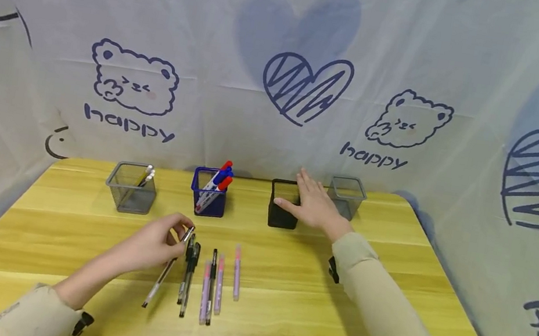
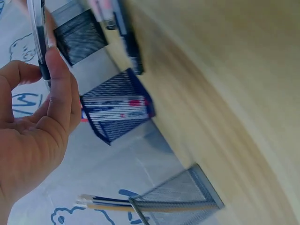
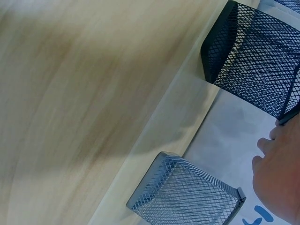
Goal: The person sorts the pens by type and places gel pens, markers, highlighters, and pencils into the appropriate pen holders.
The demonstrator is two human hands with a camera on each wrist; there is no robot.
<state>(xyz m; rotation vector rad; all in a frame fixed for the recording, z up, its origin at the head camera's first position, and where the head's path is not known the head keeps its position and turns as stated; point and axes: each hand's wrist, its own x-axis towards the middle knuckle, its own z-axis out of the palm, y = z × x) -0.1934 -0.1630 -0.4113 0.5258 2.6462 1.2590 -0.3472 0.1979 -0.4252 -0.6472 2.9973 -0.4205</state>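
My left hand (image 1: 156, 242) pinches a clear-barrelled pen with black ends (image 1: 159, 281) between thumb and fingers, slanting over the table. Right beside it lie black-capped pens (image 1: 189, 282). In the left wrist view the pen (image 2: 39, 33) points upward from the fingertips. My right hand (image 1: 317, 206) is at the black mesh pen holder (image 1: 282, 217), fingers straight along its right side and thumb across the top. In the right wrist view the fingers reach the rim of the black holder (image 3: 255, 56); its inside is mostly hidden.
A grey mesh holder (image 1: 135, 207) with a few thin sticks stands at the left. Next to it is a blue holder (image 1: 210, 209) with red and blue markers. Another grey holder (image 1: 347, 195) stands behind my right hand. Purple pens with pink caps (image 1: 236, 280) lie mid-table.
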